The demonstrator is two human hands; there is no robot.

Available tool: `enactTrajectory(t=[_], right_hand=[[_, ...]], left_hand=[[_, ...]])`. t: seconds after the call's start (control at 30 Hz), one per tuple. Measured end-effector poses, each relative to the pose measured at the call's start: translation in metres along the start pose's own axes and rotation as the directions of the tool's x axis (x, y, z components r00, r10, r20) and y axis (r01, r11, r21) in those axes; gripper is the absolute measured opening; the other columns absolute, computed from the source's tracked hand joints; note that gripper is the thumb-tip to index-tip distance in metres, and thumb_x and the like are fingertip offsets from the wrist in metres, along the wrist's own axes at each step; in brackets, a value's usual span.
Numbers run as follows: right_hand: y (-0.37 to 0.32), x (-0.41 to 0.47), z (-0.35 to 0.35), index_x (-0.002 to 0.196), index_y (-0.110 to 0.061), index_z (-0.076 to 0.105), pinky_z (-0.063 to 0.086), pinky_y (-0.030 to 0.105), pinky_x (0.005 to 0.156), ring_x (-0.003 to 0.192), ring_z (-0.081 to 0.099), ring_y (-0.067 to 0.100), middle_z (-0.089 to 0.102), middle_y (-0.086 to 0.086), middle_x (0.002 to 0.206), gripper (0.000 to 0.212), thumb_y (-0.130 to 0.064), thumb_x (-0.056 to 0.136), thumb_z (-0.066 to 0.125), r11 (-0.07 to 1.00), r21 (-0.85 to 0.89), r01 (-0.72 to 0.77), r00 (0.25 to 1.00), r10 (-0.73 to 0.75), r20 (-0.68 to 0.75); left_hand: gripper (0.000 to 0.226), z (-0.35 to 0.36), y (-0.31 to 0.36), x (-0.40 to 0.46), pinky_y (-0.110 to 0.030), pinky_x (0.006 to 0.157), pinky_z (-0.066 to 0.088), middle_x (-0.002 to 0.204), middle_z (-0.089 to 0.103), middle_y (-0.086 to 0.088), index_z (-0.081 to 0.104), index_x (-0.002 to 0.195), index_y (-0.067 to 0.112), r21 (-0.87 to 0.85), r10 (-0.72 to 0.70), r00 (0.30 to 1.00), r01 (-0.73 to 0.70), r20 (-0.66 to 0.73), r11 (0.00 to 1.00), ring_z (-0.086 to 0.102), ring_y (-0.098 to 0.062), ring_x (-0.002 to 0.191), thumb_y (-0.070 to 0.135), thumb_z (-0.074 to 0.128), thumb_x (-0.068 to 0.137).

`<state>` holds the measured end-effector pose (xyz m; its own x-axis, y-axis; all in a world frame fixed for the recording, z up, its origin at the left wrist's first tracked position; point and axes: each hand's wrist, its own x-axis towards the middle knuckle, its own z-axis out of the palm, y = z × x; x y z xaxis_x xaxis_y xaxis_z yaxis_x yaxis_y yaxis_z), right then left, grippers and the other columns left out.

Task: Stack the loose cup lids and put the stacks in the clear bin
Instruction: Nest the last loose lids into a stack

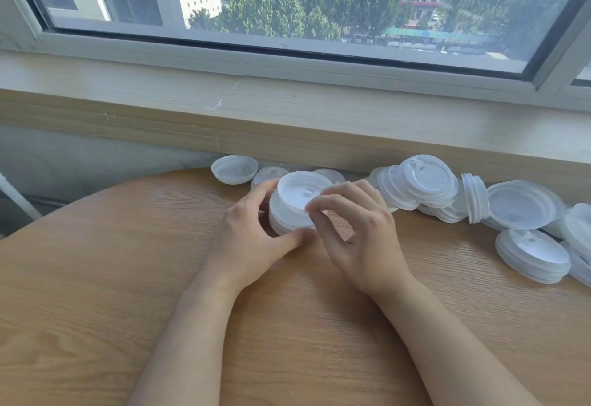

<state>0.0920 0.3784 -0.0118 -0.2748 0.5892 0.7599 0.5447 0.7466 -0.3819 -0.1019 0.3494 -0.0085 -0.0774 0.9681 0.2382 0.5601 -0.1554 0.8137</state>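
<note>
White lid stack (295, 205) upright, tops up, fingers (323, 202) of both hands clamped on it

Left hand (248, 239) and right hand (358, 232) grip a short lid stack (292, 204) on round wooden table (96, 293), loose lids (447, 194) heaped right by windowsill (287, 111).

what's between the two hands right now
In the head view, a short stack of white cup lids stands on the wooden table between the left hand and right hand, both gripping it.
</note>
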Motion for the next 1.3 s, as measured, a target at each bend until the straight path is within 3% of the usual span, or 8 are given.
enactTrajectory(t=[0.17,0.4,0.7,0.87,1.03,1.1,1.17,1.3], right_hand=[[-0.003,0.0,-0.002,0.095,-0.019,0.079,0.047,0.041,0.085,0.094,0.059,0.018,0.069,-0.01,0.098,0.005,-0.019,0.093,0.075,0.997,0.069,-0.018,0.998,0.014,0.053],[0.003,0.002,-0.002,0.137,-0.025,0.067,0.038,0.026,0.106,0.117,0.055,0.013,0.059,-0.011,0.123,0.047,-0.053,0.1,0.056,0.957,-0.073,-0.282,0.955,0.287,0.068],[0.007,0.001,0.003,0.136,-0.027,0.068,0.043,0.036,0.103,0.117,0.055,0.012,0.061,-0.01,0.121,0.051,-0.057,0.098,0.054,0.948,-0.119,-0.294,0.935,0.312,0.168],[0.006,0.002,0.003,0.139,-0.029,0.066,0.042,0.034,0.105,0.117,0.054,0.012,0.061,-0.012,0.125,0.057,-0.063,0.098,0.045,0.936,-0.136,-0.324,0.898,0.35,0.268],[0.008,0.004,0.002,0.145,-0.031,0.059,0.038,0.03,0.107,0.123,0.053,0.011,0.056,-0.014,0.139,0.046,-0.048,0.106,0.041,0.916,-0.098,-0.39,0.882,0.402,0.247],[0.013,0.003,0.002,0.151,-0.026,0.053,0.032,0.025,0.108,0.131,0.049,0.016,0.053,-0.009,0.151,0.043,-0.032,0.108,0.046,0.903,-0.172,-0.394,0.871,0.426,0.242],[0.016,0.002,0.004,0.153,-0.023,0.05,0.034,0.03,0.109,0.133,0.048,0.021,0.05,-0.007,0.156,0.046,-0.021,0.107,0.05,0.891,-0.27,-0.364,0.857,0.434,0.277],[0.014,0.001,0.003,0.143,-0.026,0.059,0.044,0.038,0.1,0.118,0.057,0.02,0.062,-0.009,0.132,0.045,-0.029,0.099,0.064,0.895,-0.269,-0.357,0.879,0.419,0.229]], left_hand=[[0.088,0.001,-0.007,0.002,-0.021,0.1,0.052,0.125,0.067,0.025,0.052,0.146,0.041,0.002,0.024,1.0,-0.024,-0.004,1.0,0.06,0.007,0.117,0.056,0.091,0.069],[0.101,0.0,-0.007,0.001,-0.009,0.097,0.041,0.132,0.061,0.029,0.047,0.15,0.046,-0.014,0.014,1.0,-0.014,0.025,1.0,0.051,0.017,0.122,0.065,0.092,0.062],[0.08,0.0,-0.004,0.001,-0.016,0.101,0.045,0.132,0.063,0.03,0.049,0.145,0.054,-0.039,0.042,0.999,-0.042,0.007,0.998,0.056,0.008,0.125,0.077,0.073,0.072],[0.08,0.0,-0.001,-0.001,-0.006,0.09,0.039,0.126,0.061,0.028,0.054,0.145,0.046,0.012,0.005,1.0,-0.005,-0.002,1.0,0.053,0.015,0.113,0.067,0.082,0.073],[0.091,0.0,-0.002,0.0,-0.006,0.091,0.039,0.122,0.061,0.03,0.054,0.144,0.044,0.003,0.006,1.0,-0.006,0.007,1.0,0.05,0.02,0.113,0.075,0.08,0.063],[0.088,0.0,-0.004,0.002,-0.005,0.088,0.041,0.124,0.061,0.031,0.056,0.142,0.043,-0.024,-0.016,1.0,0.015,-0.02,1.0,0.053,0.02,0.111,0.071,0.084,0.063],[0.084,-0.002,-0.007,0.003,-0.005,0.085,0.042,0.124,0.063,0.031,0.059,0.139,0.042,-0.04,-0.023,0.997,0.02,-0.069,0.999,0.055,0.019,0.109,0.069,0.086,0.065],[0.071,-0.005,-0.011,0.004,-0.013,0.083,0.047,0.119,0.065,0.032,0.059,0.133,0.046,-0.038,-0.028,0.99,0.023,-0.137,0.999,0.059,0.017,0.105,0.06,0.09,0.07]])
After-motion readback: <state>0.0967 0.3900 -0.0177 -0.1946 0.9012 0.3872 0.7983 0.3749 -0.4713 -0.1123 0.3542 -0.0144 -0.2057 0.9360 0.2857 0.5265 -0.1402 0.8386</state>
